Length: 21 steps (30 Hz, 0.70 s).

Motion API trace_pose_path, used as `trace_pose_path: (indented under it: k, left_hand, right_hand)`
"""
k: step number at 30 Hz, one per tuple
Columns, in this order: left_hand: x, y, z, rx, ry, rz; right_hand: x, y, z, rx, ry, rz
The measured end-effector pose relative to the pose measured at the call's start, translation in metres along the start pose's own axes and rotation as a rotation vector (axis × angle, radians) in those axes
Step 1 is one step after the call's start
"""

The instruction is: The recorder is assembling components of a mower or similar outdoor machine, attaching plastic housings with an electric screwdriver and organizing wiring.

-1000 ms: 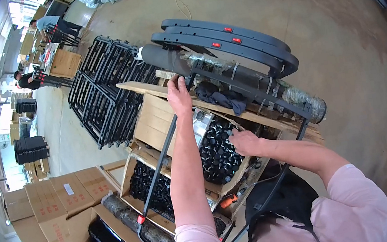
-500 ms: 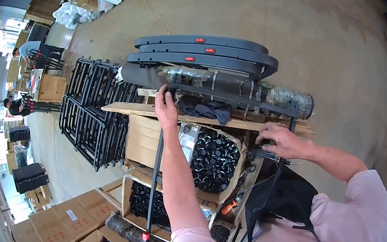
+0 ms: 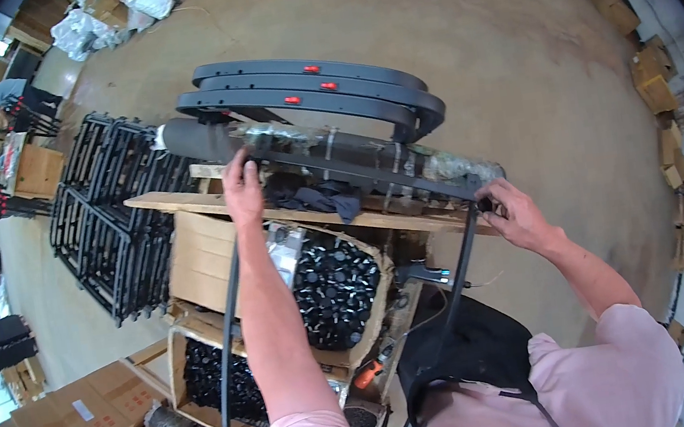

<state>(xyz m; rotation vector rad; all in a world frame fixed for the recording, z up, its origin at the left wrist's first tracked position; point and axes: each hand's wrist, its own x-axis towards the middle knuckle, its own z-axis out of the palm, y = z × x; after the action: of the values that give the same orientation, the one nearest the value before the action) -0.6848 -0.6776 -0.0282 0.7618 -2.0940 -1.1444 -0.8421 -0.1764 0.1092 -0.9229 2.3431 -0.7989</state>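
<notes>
In the head view, the person's left hand (image 3: 243, 191) is touching the black frame (image 3: 461, 260) at its left corner; the right hand (image 3: 515, 211) is curling around its right corner. I can't tell whether either is clamped. Beyond the frame's bar, curved rails (image 3: 360, 93) and a wrapped roll (image 3: 364, 151) are lying; between its legs, the left forearm (image 3: 278, 327) is partly blocking a box (image 3: 375, 322).

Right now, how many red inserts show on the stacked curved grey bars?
3: the top insert, the lower right insert and the lower left insert. More may be hidden.
</notes>
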Motion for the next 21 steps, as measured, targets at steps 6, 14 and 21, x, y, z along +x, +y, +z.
trace_pose_path:
  k: [6, 14, 21]
  left_hand:
    - [-0.003, 0.001, 0.002, -0.313, -0.010, -0.197]
    - [-0.005, 0.006, -0.003, -0.015, -0.044, 0.004]
    - [-0.002, 0.016, 0.004, -0.032, -0.007, -0.154]
  right_hand:
    - [-0.010, 0.022, 0.000, -0.061, 0.048, -0.030]
    - [-0.006, 0.017, 0.011, -0.125, -0.019, -0.128]
    - [-0.004, 0.013, 0.012, -0.375, -0.051, -0.104]
